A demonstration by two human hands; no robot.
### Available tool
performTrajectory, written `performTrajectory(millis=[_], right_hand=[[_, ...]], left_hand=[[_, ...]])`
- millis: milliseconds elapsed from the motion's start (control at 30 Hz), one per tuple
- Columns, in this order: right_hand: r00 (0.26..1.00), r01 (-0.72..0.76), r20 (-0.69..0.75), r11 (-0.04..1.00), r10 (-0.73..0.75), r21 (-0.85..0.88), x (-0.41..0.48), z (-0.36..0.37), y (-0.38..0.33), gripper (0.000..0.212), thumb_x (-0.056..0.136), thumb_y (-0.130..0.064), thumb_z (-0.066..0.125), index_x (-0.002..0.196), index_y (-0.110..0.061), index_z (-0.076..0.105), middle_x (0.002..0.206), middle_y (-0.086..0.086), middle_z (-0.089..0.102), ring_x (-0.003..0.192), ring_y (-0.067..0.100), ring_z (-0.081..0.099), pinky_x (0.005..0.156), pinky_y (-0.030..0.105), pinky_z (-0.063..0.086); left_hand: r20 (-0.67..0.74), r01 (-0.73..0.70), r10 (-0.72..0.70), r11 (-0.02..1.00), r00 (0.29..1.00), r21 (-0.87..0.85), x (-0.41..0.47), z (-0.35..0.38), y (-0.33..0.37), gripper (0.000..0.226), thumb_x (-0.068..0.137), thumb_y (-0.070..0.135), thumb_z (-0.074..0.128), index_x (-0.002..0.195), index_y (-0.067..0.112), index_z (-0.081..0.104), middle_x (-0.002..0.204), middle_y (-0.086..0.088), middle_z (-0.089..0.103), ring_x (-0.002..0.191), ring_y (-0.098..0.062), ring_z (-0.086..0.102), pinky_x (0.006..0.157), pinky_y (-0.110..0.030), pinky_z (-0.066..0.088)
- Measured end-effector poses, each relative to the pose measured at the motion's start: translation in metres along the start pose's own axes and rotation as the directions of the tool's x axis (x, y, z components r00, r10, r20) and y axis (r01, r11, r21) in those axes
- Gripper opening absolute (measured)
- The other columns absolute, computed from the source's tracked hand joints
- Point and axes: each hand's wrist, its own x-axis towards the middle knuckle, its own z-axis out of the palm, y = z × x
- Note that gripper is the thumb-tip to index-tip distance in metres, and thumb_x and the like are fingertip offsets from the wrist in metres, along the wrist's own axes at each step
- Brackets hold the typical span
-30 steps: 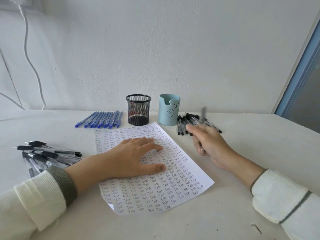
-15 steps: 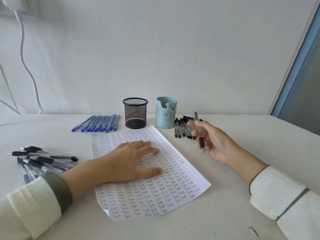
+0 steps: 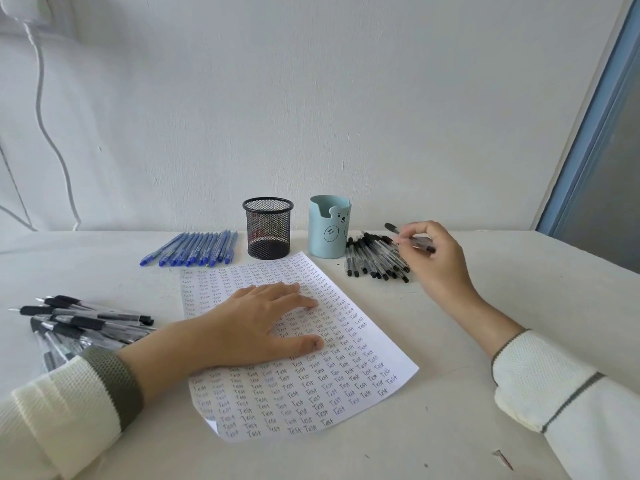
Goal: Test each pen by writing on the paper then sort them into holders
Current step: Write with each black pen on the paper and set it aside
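A: Where is open room?
B: Bare desk (image 3: 526, 299) right of the paper (image 3: 311, 400); the left grip (image 3: 256, 327), fingers spread, presses it flat.
A: What's hard to see?
B: The right grip (image 3: 440, 261) pinches a black pen (image 3: 419, 242) over the black-pen pile (image 3: 374, 261); fingers hide its middle.

A white cable (image 3: 39, 91) hangs down the white wall (image 3: 311, 98) behind the table (image 3: 519, 289), a blue frame (image 3: 588, 133) at right.

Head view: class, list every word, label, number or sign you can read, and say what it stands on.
"Test": handwritten in repeated rows all over the paper, partly covered by the left hand.
On the blue holder: only a drawn bear face, no lettering.
On the blue pens and black pens: any print is too small to read.
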Motion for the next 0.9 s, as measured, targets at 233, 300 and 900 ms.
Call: performTrajectory(millis=[233, 300, 900], right_hand=[[0.975, 0.218, 0.118, 0.922, -0.189, -0.32, 0.02, 0.012, 0.033, 0.021, 0.092, 0.002, 0.059, 0.105, -0.009, 0.071, 0.111, 0.005, 0.066, 0.091, 0.011, 0.061, 0.09, 0.015, 0.046], [0.956, 0.284, 0.176, 0.895, -0.235, -0.345, 0.024, 0.015, 0.035, 0.024, 0.091, 0.003, 0.059, 0.108, -0.008, 0.071, 0.113, 0.005, 0.066, 0.089, 0.007, 0.059, 0.087, 0.005, 0.04], [0.771, 0.231, 0.633, 0.957, -0.07, -0.177, -0.016, 0.042, -0.012, 0.028, 0.09, -0.043, 0.063, 0.115, -0.031, 0.072, 0.127, -0.022, 0.061, 0.122, -0.015, 0.045, 0.107, 0.013, 0.028]], left_hand=[[-0.013, -0.007, 0.007, 1.0, 1.0, 0.003, 0.001, 0.001, 0.0, 0.077, 0.077, 0.086, 0.033, 0.146, 0.056, 0.019, 0.162, 0.019, 0.008, 0.149, -0.009, 0.009, 0.119, -0.035, 0.003], [-0.012, -0.008, 0.008, 1.0, 1.0, 0.001, 0.001, 0.001, -0.002, 0.078, 0.076, 0.087, 0.032, 0.146, 0.056, 0.019, 0.161, 0.019, 0.008, 0.148, -0.008, 0.009, 0.119, -0.035, 0.003], [-0.103, -0.038, 0.026, 0.992, 0.994, -0.117, 0.004, -0.018, -0.024, 0.068, 0.083, 0.078, 0.036, 0.144, 0.048, 0.036, 0.15, 0.018, 0.04, 0.133, -0.006, 0.041, 0.114, -0.038, 0.031]])
